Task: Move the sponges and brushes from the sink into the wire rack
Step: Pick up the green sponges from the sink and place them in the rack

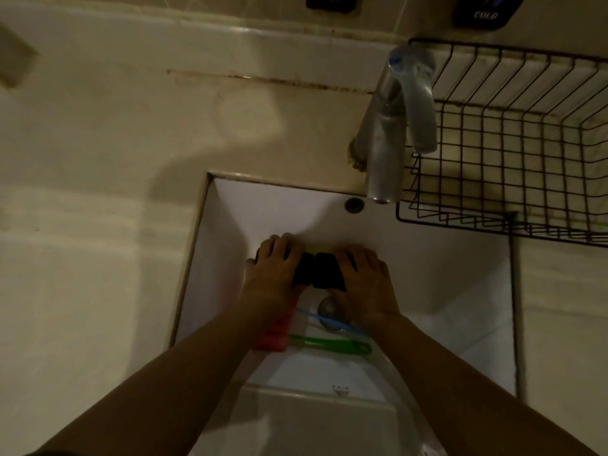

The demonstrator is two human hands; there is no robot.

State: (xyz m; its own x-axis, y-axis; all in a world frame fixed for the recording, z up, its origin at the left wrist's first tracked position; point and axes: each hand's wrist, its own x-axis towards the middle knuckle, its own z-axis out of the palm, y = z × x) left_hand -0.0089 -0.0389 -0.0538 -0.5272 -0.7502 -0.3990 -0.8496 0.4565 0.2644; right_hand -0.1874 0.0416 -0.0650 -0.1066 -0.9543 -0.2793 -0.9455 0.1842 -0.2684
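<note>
Both my hands reach into the white sink (427, 278). My left hand (273, 274) closes over a dark sponge (302, 273) at its left, and my right hand (365, 284) closes over a second dark sponge (329, 271) beside it. The two sponges touch in the middle. A red sponge (274, 334) lies under my left wrist. Near the drain (329, 309) lie a green brush (329, 343) and a thin blue-handled brush (329, 320). The black wire rack (513, 153) stands empty on the counter at the upper right.
A chrome faucet (391, 126) rises between the sink and the rack, its spout over the sink's back edge. An overflow hole (354, 204) sits in the back wall of the sink. A beige counter (98, 192) spreads to the left. Hot and cold labels hang on the wall.
</note>
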